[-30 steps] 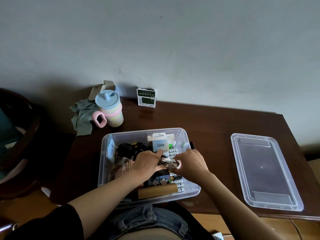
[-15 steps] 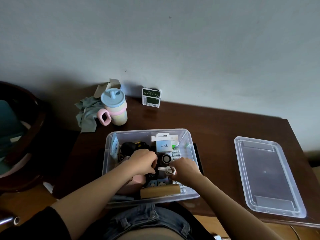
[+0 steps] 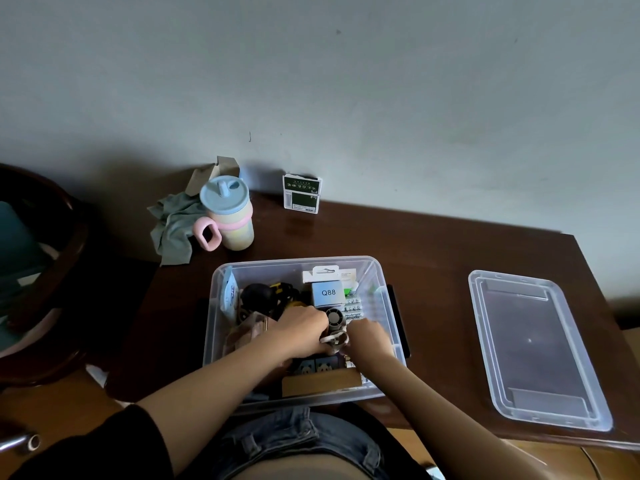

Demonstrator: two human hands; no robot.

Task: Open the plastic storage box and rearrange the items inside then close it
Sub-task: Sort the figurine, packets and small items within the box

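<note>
A: Where's the storage box [image 3: 375, 271]?
B: Open, around both hands. The left hand [image 3: 300, 329] and right hand [image 3: 367, 337] curl together on a small white-banded item [image 3: 335, 339], probably to reseat it among the clutter.
A: And the lid [image 3: 535, 348]?
B: Well right of the right hand, flat, waiting.

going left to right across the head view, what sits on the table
grey cloth → lidded cup → green and white packet → open storage box with both hands inside → clear lid
</note>
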